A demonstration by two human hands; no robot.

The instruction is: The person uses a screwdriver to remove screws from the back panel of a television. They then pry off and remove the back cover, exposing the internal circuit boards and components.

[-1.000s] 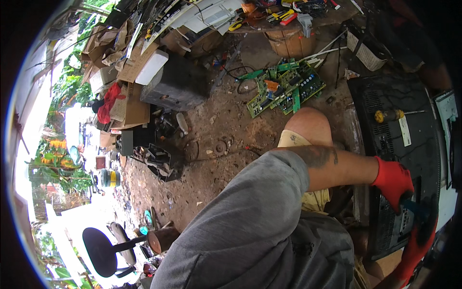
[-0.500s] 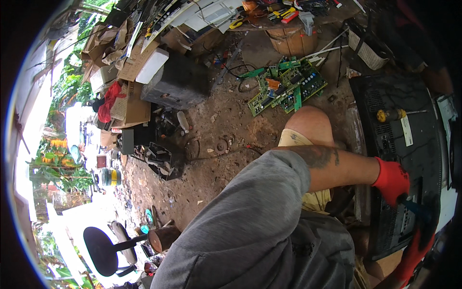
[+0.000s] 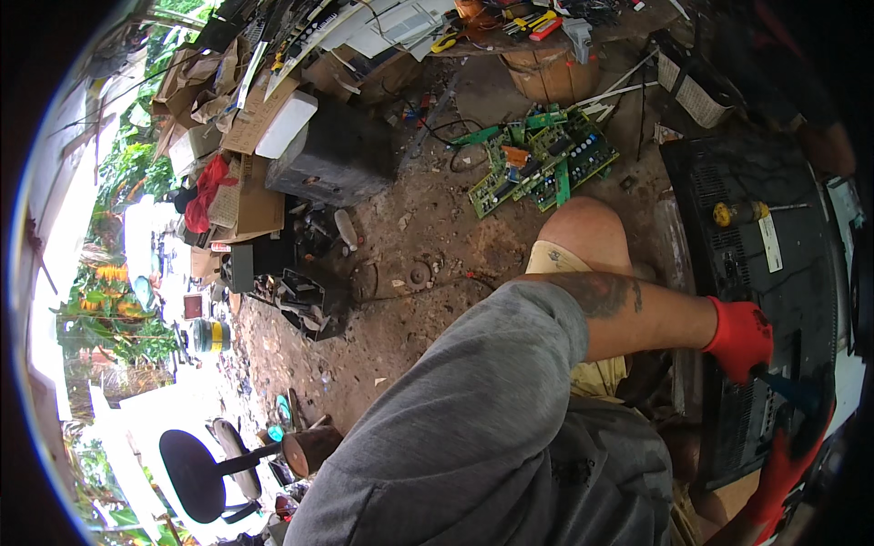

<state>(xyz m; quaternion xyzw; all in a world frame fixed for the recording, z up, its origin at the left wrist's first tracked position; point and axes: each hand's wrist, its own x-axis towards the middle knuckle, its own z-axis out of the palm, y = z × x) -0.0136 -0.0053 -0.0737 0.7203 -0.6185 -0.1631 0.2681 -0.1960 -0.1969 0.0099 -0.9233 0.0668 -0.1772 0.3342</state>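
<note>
The black back of a flat-screen TV [image 3: 778,264], with vents and a socket panel, lies to my right. My left hand [image 3: 742,338], in a red glove, is closed low over the TV's back. Its fingers grip one end of a dark blue tool [image 3: 790,389], whose exact kind is unclear. Beside the tool's other end is my right hand [image 3: 774,478], also gloved in red. Its fingers fall in deep shadow, so their hold on the tool cannot be made out. A screwdriver [image 3: 739,214] with a yellow and black handle rests on the TV's upper part.
Green circuit boards [image 3: 546,164] are piled on the dirt floor beyond my knee. Behind them stand a wooden basket [image 3: 551,77] and a bench with tools [image 3: 533,23]. A black box [image 3: 341,159] and cardboard [image 3: 259,196] are at left; a swivel chair [image 3: 193,475] is at lower left.
My right hand has shifted slightly left, closer to the socket panel, and turned. The dark blue tool's angle has changed a little. My left hand stays nearly in place.
</note>
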